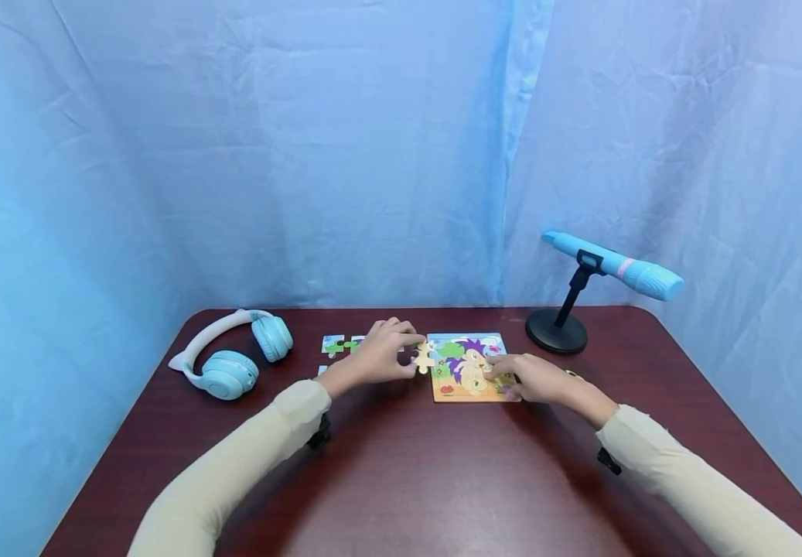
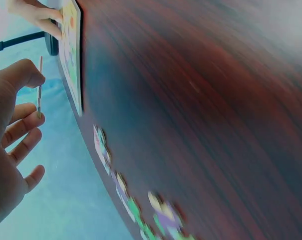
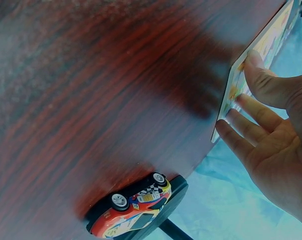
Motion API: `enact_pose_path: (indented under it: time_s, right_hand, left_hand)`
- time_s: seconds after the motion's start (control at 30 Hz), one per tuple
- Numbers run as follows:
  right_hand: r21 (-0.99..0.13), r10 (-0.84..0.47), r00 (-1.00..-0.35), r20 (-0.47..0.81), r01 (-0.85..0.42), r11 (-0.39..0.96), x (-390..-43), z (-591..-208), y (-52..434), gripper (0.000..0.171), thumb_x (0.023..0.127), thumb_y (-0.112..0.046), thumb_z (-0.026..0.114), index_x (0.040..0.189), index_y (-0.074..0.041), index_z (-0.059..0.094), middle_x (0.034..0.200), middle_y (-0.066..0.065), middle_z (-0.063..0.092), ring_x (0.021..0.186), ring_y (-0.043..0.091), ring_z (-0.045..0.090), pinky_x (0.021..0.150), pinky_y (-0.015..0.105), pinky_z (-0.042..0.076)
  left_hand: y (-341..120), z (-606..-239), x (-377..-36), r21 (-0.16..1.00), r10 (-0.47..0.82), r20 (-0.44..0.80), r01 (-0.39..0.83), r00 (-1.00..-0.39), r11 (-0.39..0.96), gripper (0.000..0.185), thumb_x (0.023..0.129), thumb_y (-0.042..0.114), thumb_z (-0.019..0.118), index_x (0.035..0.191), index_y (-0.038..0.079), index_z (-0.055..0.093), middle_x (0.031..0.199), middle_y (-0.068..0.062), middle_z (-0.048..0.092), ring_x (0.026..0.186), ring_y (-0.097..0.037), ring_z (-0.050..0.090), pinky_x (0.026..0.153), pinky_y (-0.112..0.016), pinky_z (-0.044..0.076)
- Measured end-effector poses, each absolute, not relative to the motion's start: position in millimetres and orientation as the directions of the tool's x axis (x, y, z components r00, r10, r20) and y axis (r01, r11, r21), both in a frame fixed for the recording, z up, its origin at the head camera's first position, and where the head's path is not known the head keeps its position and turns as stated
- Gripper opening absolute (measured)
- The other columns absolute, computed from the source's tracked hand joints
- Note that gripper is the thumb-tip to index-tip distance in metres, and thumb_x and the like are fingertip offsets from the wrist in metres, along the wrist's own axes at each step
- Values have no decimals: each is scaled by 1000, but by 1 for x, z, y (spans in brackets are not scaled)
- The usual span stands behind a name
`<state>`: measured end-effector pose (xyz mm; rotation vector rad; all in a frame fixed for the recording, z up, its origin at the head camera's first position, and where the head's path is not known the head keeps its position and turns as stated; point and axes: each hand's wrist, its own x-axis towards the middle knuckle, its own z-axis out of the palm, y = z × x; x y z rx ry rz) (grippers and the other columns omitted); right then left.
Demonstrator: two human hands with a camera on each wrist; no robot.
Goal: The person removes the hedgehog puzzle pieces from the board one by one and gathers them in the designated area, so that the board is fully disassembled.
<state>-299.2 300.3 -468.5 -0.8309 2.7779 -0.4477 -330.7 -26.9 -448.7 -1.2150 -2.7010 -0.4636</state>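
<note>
My left hand (image 1: 378,357) pinches a pale yellow jigsaw piece (image 1: 424,359) between thumb and fingertip, and in the left wrist view the piece (image 2: 40,92) appears edge-on above the table. Just right of it lies a jigsaw board (image 1: 453,392) with a purple-and-yellow cartoon animal picture. Spread over the board's right side, my right hand (image 1: 538,377) rests its fingertips on the picture. The right wrist view shows the thumb (image 3: 258,75) and the other fingers on the board's surface. Several loose jigsaw pieces (image 1: 333,345) lie left of the board, partly hidden behind my left hand.
Light blue cat-ear headphones (image 1: 230,374) lie at the table's left. A blue microphone (image 1: 612,263) on a black stand (image 1: 557,331) stands at the back right. Near its base sits a red-and-yellow toy car (image 3: 136,210), mostly hidden by my right hand in the head view. Blue curtains surround the table.
</note>
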Motion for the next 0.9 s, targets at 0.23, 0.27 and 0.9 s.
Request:
enact_pose_path:
  time_s: [0.23,0.27,0.9]
  right_hand:
    - [-344,-562,-819,-111,-499,795,-299,-470,301,45,89,1,72,132,-11,70,149,18,55,139,43,49,106,54,48]
    - [-344,-560,-821,-112,-497,797,-299,-470,301,45,89,1,72,132,-11,70,149,18,55,139,43,49,106,55,47]
    - [-334,-540,-831,-136,-475,814,-301,-468,298,44,89,1,73,131,-14,71,150,17,55,141,44,47,108,57,44]
  left_hand:
    - [-70,-445,-321,176,702,295,759,-649,627,40,84,19,74,124,10,73,111,-5,67,95,-22,52,92,-48,43]
    - [-76,-445,-320,167,700,293,756,-651,633,41,84,19,74,124,10,73,111,-5,67,95,-22,53,91,-49,44]
    - [-114,-452,-309,120,683,287,732,-672,670,39,81,15,75,119,6,75,109,-6,70,91,-22,54,84,-45,47]
